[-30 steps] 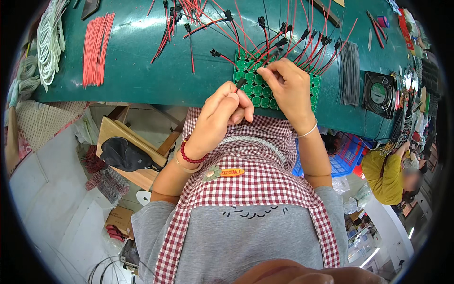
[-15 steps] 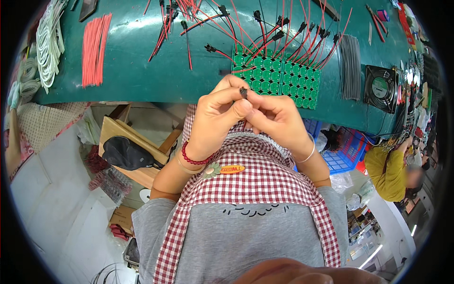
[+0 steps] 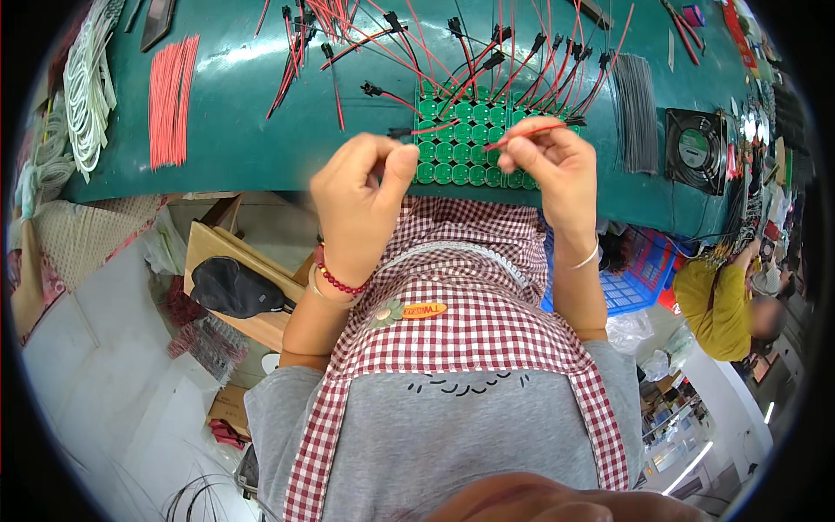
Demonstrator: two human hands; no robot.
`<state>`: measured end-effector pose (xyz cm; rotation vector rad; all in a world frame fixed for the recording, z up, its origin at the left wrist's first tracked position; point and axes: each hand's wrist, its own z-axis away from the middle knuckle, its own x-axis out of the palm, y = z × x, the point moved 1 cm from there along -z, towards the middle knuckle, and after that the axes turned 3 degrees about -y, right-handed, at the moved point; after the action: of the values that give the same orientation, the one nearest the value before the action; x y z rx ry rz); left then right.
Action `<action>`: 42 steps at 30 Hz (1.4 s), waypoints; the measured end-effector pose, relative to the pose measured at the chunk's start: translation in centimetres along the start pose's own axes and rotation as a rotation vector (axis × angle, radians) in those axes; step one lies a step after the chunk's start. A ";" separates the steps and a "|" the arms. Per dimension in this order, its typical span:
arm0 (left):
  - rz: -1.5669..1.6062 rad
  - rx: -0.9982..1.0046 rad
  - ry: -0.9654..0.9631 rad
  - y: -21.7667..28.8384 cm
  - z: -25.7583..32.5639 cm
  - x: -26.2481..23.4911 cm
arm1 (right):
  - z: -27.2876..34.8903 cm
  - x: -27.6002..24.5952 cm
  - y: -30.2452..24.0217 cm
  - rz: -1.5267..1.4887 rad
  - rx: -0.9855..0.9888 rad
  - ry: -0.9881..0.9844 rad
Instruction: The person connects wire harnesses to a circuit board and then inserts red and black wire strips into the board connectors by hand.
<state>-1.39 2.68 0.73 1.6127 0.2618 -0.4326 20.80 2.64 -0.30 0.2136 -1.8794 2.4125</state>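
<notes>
Above the table's near edge, my left hand (image 3: 358, 196) is slightly blurred, its fingers loosely curled and the thumb a little apart. Nothing shows between them. Just beyond its fingertips lies a black connector (image 3: 398, 133) with a short red wire reaching over the green circuit boards (image 3: 461, 161). To the right, my right hand (image 3: 557, 165) pinches a red wire (image 3: 496, 146) between thumb and fingers, above the boards' right part. The wire runs on past the fingers toward a small black end. Several connector leads (image 3: 493, 61) with red and black wires lie across the boards' far side.
On the green table (image 3: 235, 113) lie a red wire bundle (image 3: 174, 100), a dark grey wire bundle (image 3: 637, 113) and white coiled cables (image 3: 87, 96). A black fan (image 3: 696, 150) and pliers (image 3: 684, 33) are at right. Below stand a wooden stool (image 3: 248, 261) and a blue crate (image 3: 639, 274).
My hands have come apart from a shared hold on a small black connector. The left moved left and the right moved up and right, now with a red wire. The view shifted slightly.
</notes>
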 end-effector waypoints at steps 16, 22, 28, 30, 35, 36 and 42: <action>0.214 0.431 -0.119 -0.5 -5.2 4.5 | -2.1 0.3 1.6 0.215 -0.044 0.146; 0.642 0.278 -0.238 -1.3 -4.4 4.1 | -2.2 0.2 1.9 0.250 -0.076 0.177; 0.499 0.138 -0.279 -1.1 -2.7 3.4 | -2.0 0.4 1.6 0.275 -0.054 0.174; 0.399 0.040 -0.218 -0.5 -2.1 3.8 | -1.2 0.7 0.8 0.156 -0.089 0.143; 0.365 0.007 -0.230 0.5 -1.2 4.6 | 0.4 1.0 -1.3 0.033 -0.073 0.002; 0.324 0.013 -0.214 0.6 -1.1 4.5 | 0.5 1.2 -1.3 0.100 -0.133 0.020; 0.260 -0.029 -0.070 1.4 -0.4 5.5 | 1.2 2.7 -0.2 0.766 -0.678 0.246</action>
<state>4.20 2.42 -0.34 1.5740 0.0043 -0.2833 18.24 1.51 0.63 -0.9415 -2.8247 1.7685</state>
